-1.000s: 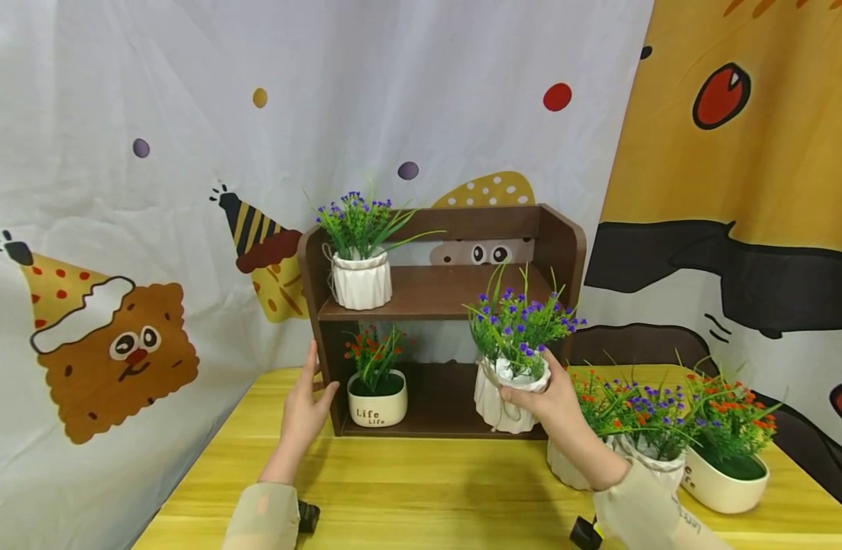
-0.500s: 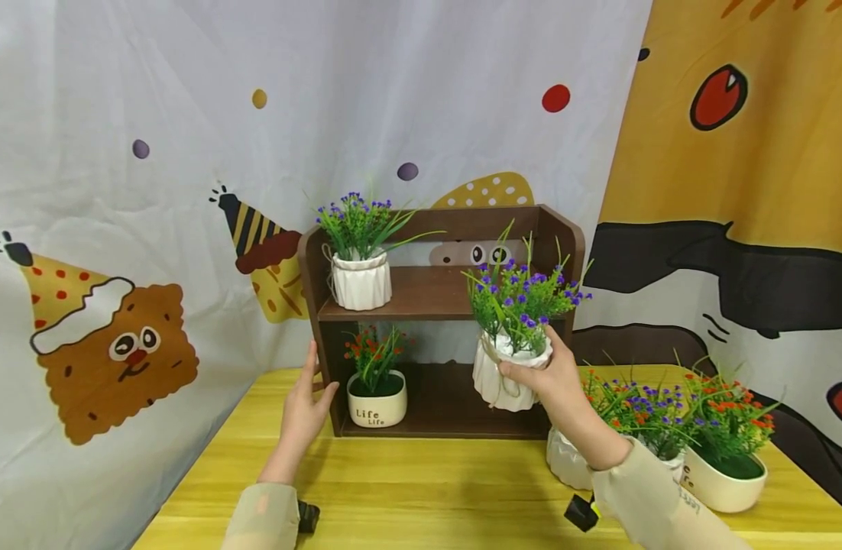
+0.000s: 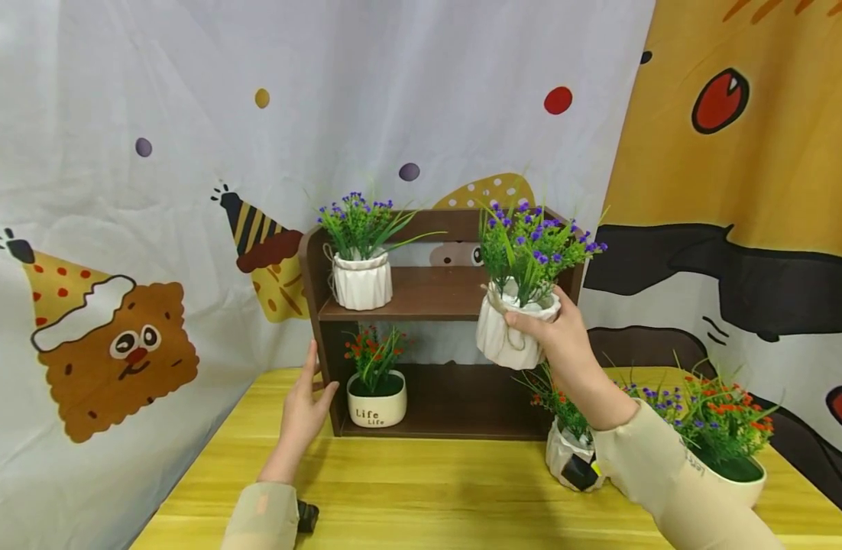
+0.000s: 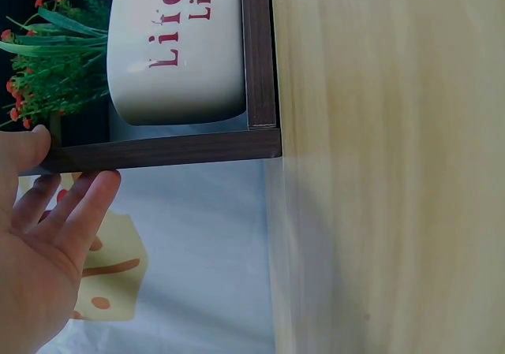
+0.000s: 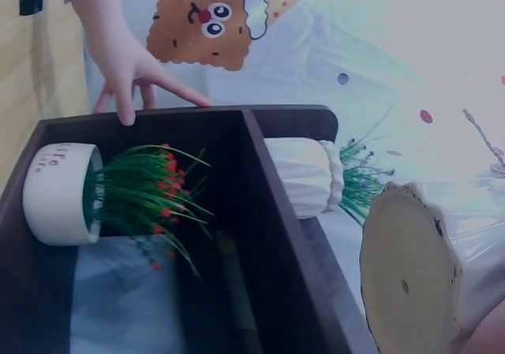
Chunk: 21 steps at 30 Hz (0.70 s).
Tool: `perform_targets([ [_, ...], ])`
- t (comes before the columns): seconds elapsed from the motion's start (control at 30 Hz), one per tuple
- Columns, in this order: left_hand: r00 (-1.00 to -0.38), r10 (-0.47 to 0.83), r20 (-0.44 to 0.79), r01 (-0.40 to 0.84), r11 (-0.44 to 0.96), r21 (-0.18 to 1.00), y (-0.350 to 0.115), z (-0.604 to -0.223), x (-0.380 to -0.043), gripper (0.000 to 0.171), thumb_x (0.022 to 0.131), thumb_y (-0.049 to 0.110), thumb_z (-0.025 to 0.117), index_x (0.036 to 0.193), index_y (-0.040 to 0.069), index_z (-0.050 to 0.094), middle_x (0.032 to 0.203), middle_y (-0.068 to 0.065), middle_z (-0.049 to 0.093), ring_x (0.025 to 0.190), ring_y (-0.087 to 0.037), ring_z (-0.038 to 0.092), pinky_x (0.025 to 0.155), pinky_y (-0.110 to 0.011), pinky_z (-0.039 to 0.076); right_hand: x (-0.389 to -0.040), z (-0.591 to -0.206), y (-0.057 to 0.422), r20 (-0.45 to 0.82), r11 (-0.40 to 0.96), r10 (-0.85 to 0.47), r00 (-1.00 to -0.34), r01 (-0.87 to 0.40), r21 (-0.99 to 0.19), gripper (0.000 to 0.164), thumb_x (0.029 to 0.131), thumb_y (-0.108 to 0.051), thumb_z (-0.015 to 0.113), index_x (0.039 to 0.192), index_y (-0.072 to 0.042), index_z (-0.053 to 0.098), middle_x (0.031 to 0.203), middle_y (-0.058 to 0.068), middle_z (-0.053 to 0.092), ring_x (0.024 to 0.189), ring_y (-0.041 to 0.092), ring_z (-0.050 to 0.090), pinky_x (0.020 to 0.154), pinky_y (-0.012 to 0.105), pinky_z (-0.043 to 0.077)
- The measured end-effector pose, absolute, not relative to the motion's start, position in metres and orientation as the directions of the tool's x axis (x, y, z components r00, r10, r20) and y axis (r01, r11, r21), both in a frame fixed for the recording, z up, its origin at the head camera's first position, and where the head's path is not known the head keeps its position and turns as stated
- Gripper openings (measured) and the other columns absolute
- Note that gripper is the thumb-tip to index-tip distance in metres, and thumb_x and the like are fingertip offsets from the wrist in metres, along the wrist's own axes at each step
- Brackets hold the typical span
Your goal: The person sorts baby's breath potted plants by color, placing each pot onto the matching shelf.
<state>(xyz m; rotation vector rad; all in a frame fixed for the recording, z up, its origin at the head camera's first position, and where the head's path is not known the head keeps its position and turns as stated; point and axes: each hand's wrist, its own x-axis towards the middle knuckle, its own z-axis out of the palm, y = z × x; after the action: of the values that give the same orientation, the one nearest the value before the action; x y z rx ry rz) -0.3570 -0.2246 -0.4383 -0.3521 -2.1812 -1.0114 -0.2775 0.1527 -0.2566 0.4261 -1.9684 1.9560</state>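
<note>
Yellow wood grain marks the table [image 3: 421, 496] in the foreground. At its right, partly hidden by the right forearm, stand a red-flowered white pot [image 3: 561, 457], more exposed than one second earlier, and an orange-flowered cream planter [image 3: 749, 480]. The left hand [image 3: 304, 409], fingers extended in a released posture, rests against the left side panel of the brown shelf [image 3: 428, 290], as it did before. The right hand [image 3: 572, 355] grasps the purple-flowered white pot [image 3: 510, 340], thumb near the rim. This pot, slightly tilted before the shelf, has risen: its flowers now overlap the upper opening, and the right wrist view exposes its underside. Within the shelf, a second purple-flowered pot [image 3: 362, 283] occupies the upper left; a "Life" pot [image 3: 377, 410], the lower left. Behind hangs a cartoon-printed curtain [image 3: 462, 84].
</note>
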Motion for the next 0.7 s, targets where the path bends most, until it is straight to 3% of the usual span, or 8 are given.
perform_targets([
  [0.33,-0.711,-0.031,0.703,0.518,0.653,0.552,-0.224,-0.435,-0.360,0.094,0.086,0.002,0.073,0.157,0.028,0.017,0.136,-0.030,0.049,0.092,-0.041,0.066,0.073,-0.053,0.056,-0.290,-0.219,0.146,0.511,0.029,0.050,-0.858,-0.510,-0.860,0.049,0.084,-0.011,0.074,0.125,-0.007,0.048,0.112,0.008,0.058,0.094,0.018,0.062,0.073,0.026,0.056],
  [0.7,-0.712,-0.041,0.701,0.514,0.650,0.560,-0.226,-0.440,-0.360,0.092,0.086,0.002,0.073,0.157,0.025,0.018,0.131,-0.032,0.052,0.090,-0.042,0.067,0.072,-0.053,0.056,-0.309,-0.192,0.128,0.477,0.124,0.093,-0.874,-0.465,-0.876,0.067,0.081,-0.022,0.078,0.137,-0.003,0.044,0.117,0.008,0.055,0.099,0.019,0.058,0.076,0.028,0.054],
])
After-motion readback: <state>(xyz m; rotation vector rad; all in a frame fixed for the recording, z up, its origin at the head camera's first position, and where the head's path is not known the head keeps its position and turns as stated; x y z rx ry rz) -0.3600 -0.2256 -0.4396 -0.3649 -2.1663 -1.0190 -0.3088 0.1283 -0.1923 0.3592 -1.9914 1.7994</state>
